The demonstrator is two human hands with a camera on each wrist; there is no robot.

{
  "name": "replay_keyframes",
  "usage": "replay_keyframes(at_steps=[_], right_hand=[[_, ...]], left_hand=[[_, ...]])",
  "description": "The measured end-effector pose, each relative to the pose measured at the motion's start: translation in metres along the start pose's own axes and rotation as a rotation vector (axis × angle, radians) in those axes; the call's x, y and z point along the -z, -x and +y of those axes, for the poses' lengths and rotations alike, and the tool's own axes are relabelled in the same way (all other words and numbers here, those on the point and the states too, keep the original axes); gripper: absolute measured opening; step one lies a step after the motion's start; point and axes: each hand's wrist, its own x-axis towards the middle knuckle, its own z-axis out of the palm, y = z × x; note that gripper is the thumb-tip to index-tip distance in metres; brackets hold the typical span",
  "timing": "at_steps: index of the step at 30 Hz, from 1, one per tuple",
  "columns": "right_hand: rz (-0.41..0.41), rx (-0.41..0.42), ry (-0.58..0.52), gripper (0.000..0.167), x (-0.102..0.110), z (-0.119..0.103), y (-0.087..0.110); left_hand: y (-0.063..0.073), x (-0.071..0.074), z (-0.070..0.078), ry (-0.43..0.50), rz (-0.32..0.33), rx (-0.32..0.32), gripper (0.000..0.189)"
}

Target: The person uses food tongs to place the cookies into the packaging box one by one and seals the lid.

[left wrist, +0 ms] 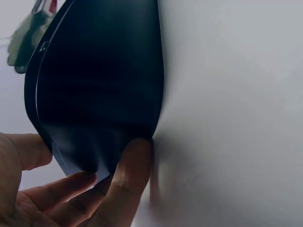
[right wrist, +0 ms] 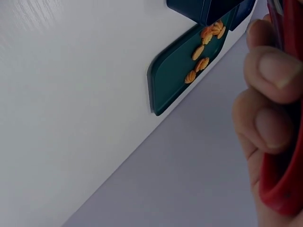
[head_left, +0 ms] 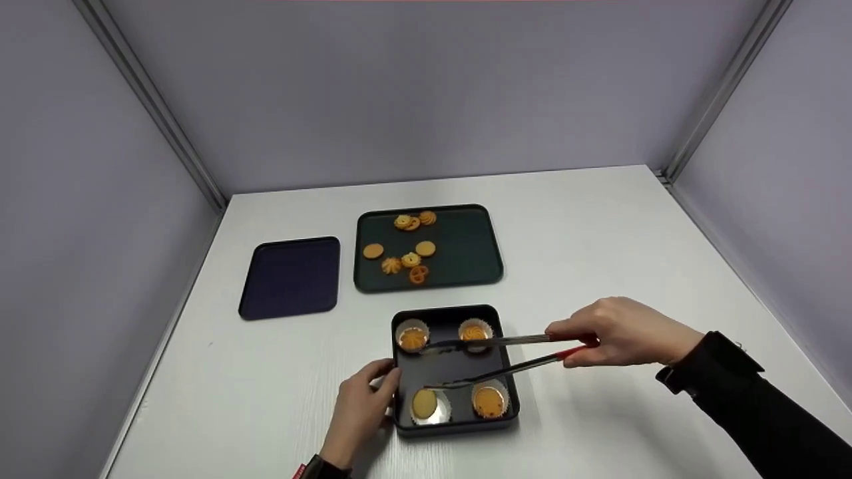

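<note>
My right hand (head_left: 616, 332) grips the red-handled tongs (head_left: 526, 338), whose arms stand apart over a black rectangular box (head_left: 459, 429). One tong tip overlaps the upper-left cup; the other is just above the lower-left cookie. In the box's corners are paper cups (head_left: 439, 414) with cookies: a flower-shaped one (head_left: 413, 339), a swirled one (head_left: 474, 332), a dotted round one (head_left: 489, 402), and a plain oval cookie (head_left: 425, 403) lying off-centre on its cup. At the box's left wall, my left hand (head_left: 363, 406) holds on, thumb at the rim and fingertips against the outside in the left wrist view.
Behind the box lies a dark green tray (head_left: 466, 246) with several cookies (head_left: 411, 259), among them round, flower-shaped and pretzel-like ones. A dark purple tray (head_left: 291, 276) sits to its left. Grey panels (head_left: 426, 93) enclose the white table (head_left: 586, 233) at the back and sides.
</note>
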Motion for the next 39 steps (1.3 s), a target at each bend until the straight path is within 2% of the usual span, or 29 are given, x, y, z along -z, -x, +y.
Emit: replay_keyframes(at_steps=[9,18,22,28,32,39], right_hand=[[0.125,0.027,0.002,0.031,0.013,0.004,0.006],[0.251,-0.041,-0.022,0.038,0.015,0.011,0.012],[0.293,-0.115,0.000,0.037,0.016,0.013,0.013],[0.356,-0.260,0.117,0.035,0.013,0.016,0.017],[0.392,-0.355,0.149,0.034,0.010,0.021,0.020],[0.394,-0.487,0.167,0.028,0.008,0.027,0.025]], left_hand=[[0.001,0.000,0.001,-0.004,0.013,-0.020,0.039],[0.001,0.000,0.001,0.015,0.001,0.000,0.038],[0.003,0.001,0.002,0.016,-0.003,-0.010,0.039],[0.003,0.001,0.002,-0.002,0.005,-0.032,0.038],[0.002,0.001,0.001,-0.005,0.006,-0.033,0.038],[0.001,0.001,0.000,-0.002,0.006,-0.029,0.039]])
